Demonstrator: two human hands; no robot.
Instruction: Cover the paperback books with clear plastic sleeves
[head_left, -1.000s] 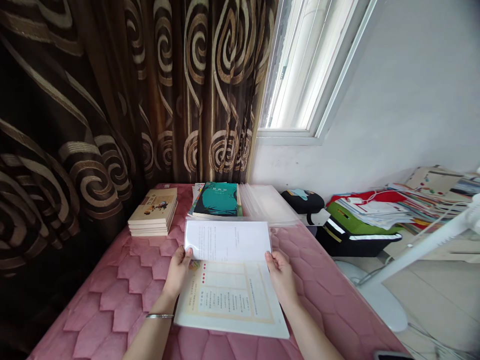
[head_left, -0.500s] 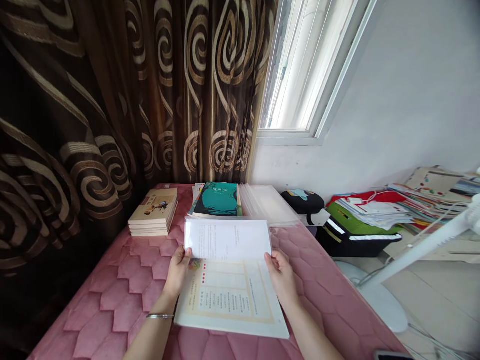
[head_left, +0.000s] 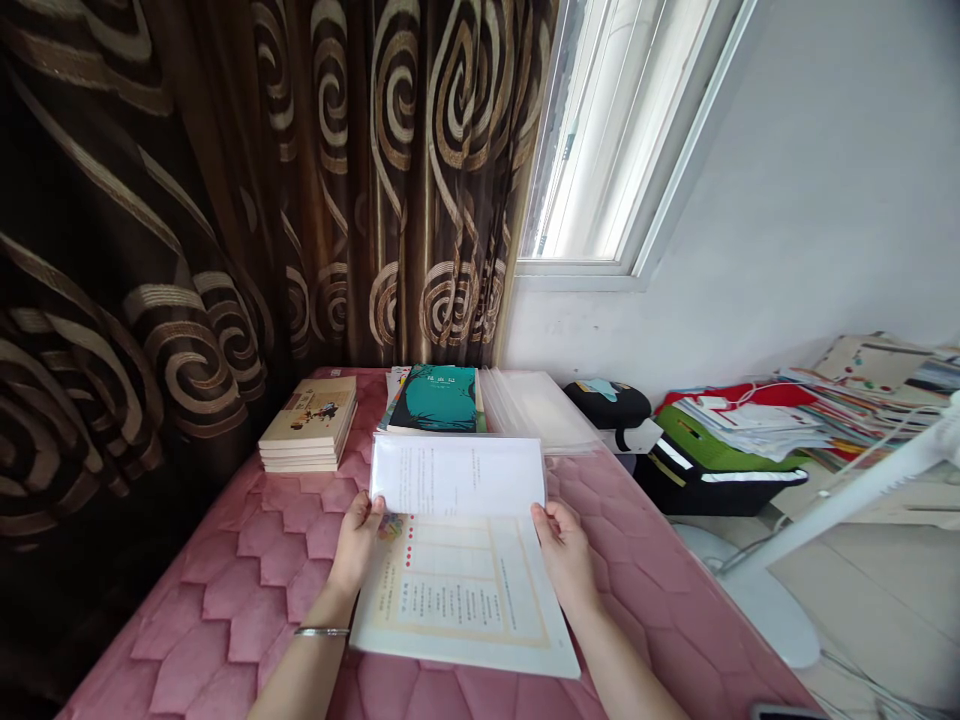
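Note:
An open book lies sideways on the pink quilted bed, its pale page with a yellow border facing up. Its far side, a white printed leaf, is raised, and the shiny edges look like clear plastic over it. My left hand pinches the left edge of this raised part, thumb on top. At the right edge my right hand grips in the same way. The fingers beneath are hidden. Just beyond the leaf lies a teal book on other books, beside a stack of clear plastic covers.
Several tan books are stacked at the far left of the bed. A dark patterned curtain hangs behind. On the right stand a black case, a green and black bin with papers, and a white lamp stand.
The raised white leaf has tipped very slightly, its top right corner a little farther right. Both hands keep the same hold, and the lower page lies as before.

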